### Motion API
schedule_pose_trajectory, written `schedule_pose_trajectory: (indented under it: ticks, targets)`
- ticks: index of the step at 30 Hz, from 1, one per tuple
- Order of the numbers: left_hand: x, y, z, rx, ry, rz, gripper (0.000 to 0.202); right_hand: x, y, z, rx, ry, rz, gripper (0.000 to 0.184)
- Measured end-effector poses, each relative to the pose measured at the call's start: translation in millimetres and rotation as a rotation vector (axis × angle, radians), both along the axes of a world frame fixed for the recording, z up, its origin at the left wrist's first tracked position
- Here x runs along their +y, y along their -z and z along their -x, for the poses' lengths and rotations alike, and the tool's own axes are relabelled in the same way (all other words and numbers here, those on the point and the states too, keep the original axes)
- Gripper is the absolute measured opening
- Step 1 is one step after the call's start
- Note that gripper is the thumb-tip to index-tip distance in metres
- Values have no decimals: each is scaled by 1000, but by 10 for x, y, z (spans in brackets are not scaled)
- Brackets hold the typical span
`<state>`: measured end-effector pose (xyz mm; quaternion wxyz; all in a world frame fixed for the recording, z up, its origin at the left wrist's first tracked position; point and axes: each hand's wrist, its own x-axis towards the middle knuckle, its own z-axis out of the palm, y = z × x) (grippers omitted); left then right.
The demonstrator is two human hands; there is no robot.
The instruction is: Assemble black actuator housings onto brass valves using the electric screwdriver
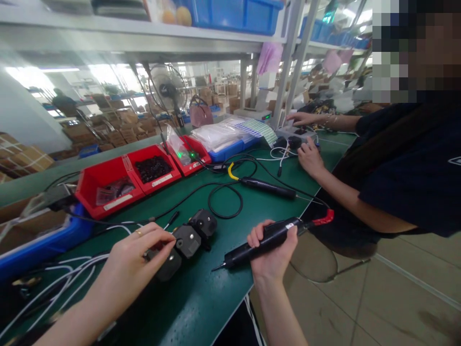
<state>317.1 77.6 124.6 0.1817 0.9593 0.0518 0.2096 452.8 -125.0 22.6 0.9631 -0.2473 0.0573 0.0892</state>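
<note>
My right hand is wrapped around a black electric screwdriver, its thin bit pointing left and slightly down above the green bench. My left hand has thumb and fingers pinched together at the near side of a row of black blocky housings with silvery screw heads. Whatever is in that pinch is too small to make out. Part of the row is hidden behind the left fingers. A second black electric screwdriver with a yellow end lies farther back on the bench.
Red bins hold small black parts and bags. A blue tray carries plastic bags. White cables lie at left, and a looped black cable crosses the green bench. A co-worker's hands are at the right.
</note>
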Motion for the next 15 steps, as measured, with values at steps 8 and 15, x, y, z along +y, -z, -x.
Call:
schedule_pose_trajectory:
  ticks: [8,15]
  targets:
    - [-63,152,26,-66,66,-165,25,-5,-8,8,10,-4,-6,57]
    - [-97,162,-10,-81,59,-148,18,-14,-9,12,13,-6,-40,55]
